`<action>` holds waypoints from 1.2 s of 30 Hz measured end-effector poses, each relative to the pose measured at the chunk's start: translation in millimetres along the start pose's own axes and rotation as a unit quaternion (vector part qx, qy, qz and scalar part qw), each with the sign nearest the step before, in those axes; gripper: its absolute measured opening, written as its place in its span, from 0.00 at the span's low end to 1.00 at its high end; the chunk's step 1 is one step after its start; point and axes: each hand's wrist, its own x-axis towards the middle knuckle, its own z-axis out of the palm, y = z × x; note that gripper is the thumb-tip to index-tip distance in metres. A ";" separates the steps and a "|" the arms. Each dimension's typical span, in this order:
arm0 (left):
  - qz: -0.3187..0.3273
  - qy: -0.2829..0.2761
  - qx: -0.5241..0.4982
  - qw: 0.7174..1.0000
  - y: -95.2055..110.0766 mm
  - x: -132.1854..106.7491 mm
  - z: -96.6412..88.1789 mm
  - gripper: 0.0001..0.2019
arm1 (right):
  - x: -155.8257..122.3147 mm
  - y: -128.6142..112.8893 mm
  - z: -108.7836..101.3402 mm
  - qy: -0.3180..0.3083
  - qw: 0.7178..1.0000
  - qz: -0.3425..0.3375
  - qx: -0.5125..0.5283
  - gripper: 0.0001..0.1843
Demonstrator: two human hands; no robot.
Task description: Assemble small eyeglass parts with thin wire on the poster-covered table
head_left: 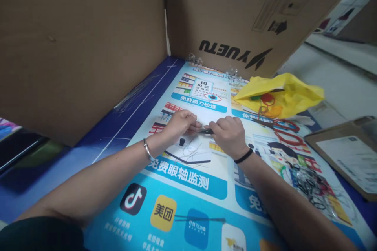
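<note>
Two hands meet over fine work

On the left, a sheaf of pale strands (132, 93) lies by the cardboard wall (79, 47). Next, the left hand (180, 125) has its fingers drawn narrow at the tip of a dark-handled tool (206, 131); I can't tell what, if anything, they pinch. The tool sits over the middle of the printed surface (218, 204), gripped in the right hand (231, 135). Farther right are scissors (272, 124) and a yellow bag (303, 92). I'd call this a close gripping or cutting step; the next move calls for steady left fingers.
</note>
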 end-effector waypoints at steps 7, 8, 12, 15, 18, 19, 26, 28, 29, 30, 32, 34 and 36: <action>-0.010 0.001 0.036 0.999 -4.5 -0.7 1.6 0.05 | 0.8 -1.6 -4.5 0.024 0.999 0.000 -0.023 0.11; -0.011 -0.002 0.037 0.999 -5.2 -1.0 1.6 0.05 | 0.5 -1.4 -4.6 0.025 0.999 -0.003 -0.026 0.11; -0.004 -0.004 0.038 0.999 -8.0 -1.4 1.4 0.06 | -0.9 -1.6 -2.9 0.032 0.999 -0.019 -0.029 0.11; -0.010 -0.010 0.035 0.999 -7.9 -2.5 2.6 0.06 | -1.7 -2.2 -0.7 0.033 0.999 -0.028 -0.021 0.11; -0.020 -0.025 0.041 0.999 -6.0 -4.7 4.2 0.06 | -2.0 -2.6 0.0 0.030 0.999 -0.029 -0.014 0.11; -0.023 -0.026 0.043 0.999 -5.5 -5.4 4.7 0.07 | -1.9 -2.8 -0.3 0.026 0.999 -0.028 -0.012 0.11; -0.027 -0.032 0.035 0.999 -5.9 -5.8 4.9 0.07 | -1.3 -4.3 -4.1 -0.032 0.999 -0.031 -0.010 0.11; -0.028 -0.036 0.032 0.998 -6.2 -5.8 4.7 0.07 | -1.1 -4.5 -4.4 -0.036 0.999 -0.030 -0.008 0.12; -0.026 -0.037 0.032 0.998 -6.1 -6.0 4.8 0.07 | -1.0 -4.6 -4.7 -0.037 0.999 -0.030 -0.009 0.12; -0.024 -0.036 0.033 0.999 -6.0 -6.3 4.9 0.06 | -0.9 -4.8 -5.1 -0.039 0.999 -0.031 -0.011 0.12; -0.016 -0.029 0.037 0.999 -5.6 -7.0 5.4 0.06 | -0.7 -5.5 -5.8 -0.047 0.998 -0.031 -0.018 0.11; 0.006 -0.021 0.048 0.999 -5.5 -7.2 5.7 0.06 | -0.6 -6.6 -6.1 -0.061 0.998 -0.026 -0.019 0.11; 0.044 -0.011 0.078 0.996 -6.2 -6.2 5.1 0.06 | -0.6 -7.9 -5.3 -0.080 0.997 -0.014 -0.013 0.11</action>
